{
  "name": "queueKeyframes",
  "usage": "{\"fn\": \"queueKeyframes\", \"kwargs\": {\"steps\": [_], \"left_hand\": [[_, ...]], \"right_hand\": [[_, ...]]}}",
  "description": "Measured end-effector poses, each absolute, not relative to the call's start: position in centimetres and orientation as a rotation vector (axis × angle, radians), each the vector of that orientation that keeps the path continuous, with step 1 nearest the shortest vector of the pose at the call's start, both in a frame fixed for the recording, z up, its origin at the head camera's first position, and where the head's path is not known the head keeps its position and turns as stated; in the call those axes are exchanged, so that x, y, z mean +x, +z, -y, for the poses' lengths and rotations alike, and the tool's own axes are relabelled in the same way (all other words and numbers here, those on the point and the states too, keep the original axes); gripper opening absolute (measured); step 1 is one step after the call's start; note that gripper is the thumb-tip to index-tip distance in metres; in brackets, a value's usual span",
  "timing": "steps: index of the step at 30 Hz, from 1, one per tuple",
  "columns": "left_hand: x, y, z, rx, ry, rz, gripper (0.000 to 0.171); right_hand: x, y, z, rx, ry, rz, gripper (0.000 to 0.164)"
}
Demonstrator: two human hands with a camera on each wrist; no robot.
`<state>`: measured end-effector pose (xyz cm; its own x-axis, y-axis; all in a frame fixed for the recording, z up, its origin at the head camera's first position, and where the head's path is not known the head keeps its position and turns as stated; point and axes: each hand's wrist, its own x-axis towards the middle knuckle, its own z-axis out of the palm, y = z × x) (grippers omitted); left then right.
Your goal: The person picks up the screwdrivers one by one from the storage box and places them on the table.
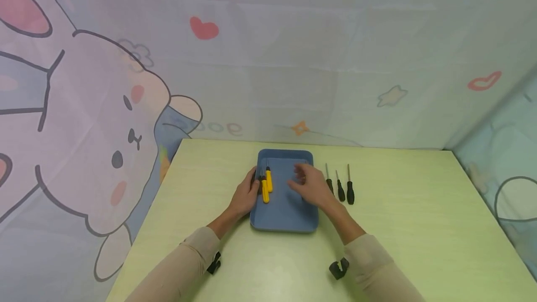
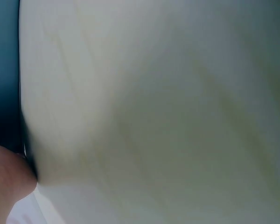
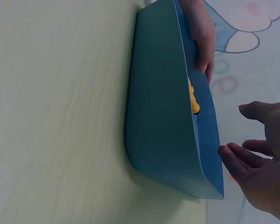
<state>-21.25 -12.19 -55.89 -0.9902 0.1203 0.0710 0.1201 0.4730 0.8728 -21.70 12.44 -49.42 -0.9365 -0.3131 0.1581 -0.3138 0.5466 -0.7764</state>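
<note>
Left hand (image 1: 245, 195) grips blue rectangular plastic tray (image 1: 286, 217) at left edge; right hand (image 1: 310, 183) empty, fingers parted. Best: brace tray, clear right edge.

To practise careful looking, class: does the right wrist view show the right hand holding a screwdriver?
No, the right hand shows plainly and nothing lies between its fingers.

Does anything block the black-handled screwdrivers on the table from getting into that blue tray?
Yes: the raised right rim of the blue tray separates its inside from the black-handled screwdrivers. The right hand also overlaps that side in the head view.
</note>
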Motion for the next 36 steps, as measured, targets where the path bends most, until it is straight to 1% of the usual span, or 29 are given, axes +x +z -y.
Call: {"fn": "queueKeyframes", "kwargs": {"steps": [4,30,36], "left_hand": [[-21.3,-56.0,12.2,0.217,1.596,-2.696,0.055],[-21.0,-55.7,12.2,0.21,1.606,-2.681,0.055],[-21.1,-55.5,12.2,0.202,1.612,-2.677,0.055]], "right_hand": [[-22.0,-49.6,-11.9,0.564,1.349,2.759,0.058],[-23.1,-51.1,-8.9,0.531,1.462,2.731,0.058],[-23.6,-50.9,-8.1,0.507,1.399,2.777,0.057]]}}
